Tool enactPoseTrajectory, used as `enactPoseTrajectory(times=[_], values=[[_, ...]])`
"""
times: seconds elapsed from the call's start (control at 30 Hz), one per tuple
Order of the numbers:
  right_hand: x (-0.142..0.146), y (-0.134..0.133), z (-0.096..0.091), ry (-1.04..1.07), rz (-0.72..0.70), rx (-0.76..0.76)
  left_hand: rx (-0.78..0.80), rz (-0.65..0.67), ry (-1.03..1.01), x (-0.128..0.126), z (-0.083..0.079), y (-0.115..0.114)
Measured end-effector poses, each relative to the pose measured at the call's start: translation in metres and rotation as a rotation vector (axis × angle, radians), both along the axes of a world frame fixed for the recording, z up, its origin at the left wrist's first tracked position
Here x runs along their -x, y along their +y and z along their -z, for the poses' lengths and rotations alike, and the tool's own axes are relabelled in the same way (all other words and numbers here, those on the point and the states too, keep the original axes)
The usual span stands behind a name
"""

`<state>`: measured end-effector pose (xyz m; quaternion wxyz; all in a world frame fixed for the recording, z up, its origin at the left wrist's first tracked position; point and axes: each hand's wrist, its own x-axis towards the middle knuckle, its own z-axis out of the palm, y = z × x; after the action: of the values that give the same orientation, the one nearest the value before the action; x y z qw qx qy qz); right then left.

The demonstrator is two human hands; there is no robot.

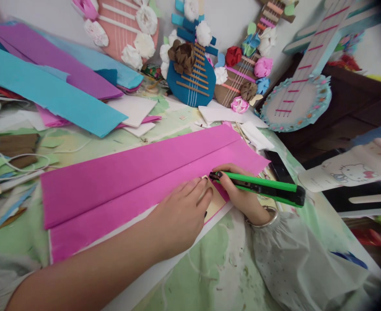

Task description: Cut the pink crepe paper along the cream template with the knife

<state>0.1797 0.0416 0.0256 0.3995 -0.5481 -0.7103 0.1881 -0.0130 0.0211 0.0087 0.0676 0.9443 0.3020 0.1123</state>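
While my flattened left hand [184, 211] touches cream card [219, 202] on folded magenta paper [128, 177], my right hand [240, 194] grips a long green-and-black cutter [265, 183].

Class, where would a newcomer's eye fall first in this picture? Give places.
Probably on the wide pink paper across the middle of the table, where the left hand rests over a small cream piece. Next comes the bright green cutter in the right hand. Behind, near the wall, a dark blue string-instrument craft stands out with its brown flower.
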Motion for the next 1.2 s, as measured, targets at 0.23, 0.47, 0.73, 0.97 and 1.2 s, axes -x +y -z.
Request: enactPoseTrajectory(times=[0.23,0.47,0.73,0.97,1.2], values=[[0.0013,0.0002,0.0005,-0.002,-0.022,0.009,0.003,-0.010,0.009,-0.0002,-0.0017,0.0007],[0.0011,-0.0009,-0.0007,-0.003,-0.002,-0.002,-0.017,0.008,0.007,0.0005,-0.0010,-0.0004],[0.0014,-0.0009,-0.0022,-0.011,-0.015,-0.002,-0.012,0.003,0.003,0.0005,0.0008,0.0010],[0.0010,-0.0007,-0.0016,-0.008,-0.008,0.008,-0.019,0.005,-0.005,0.0009,-0.0011,0.0003],[0.0003,-0.0018,-0.0022,-0.022,0.006,0.003,-0.037,0.022,-0.048,0.0028,-0.0003,0.0014]])
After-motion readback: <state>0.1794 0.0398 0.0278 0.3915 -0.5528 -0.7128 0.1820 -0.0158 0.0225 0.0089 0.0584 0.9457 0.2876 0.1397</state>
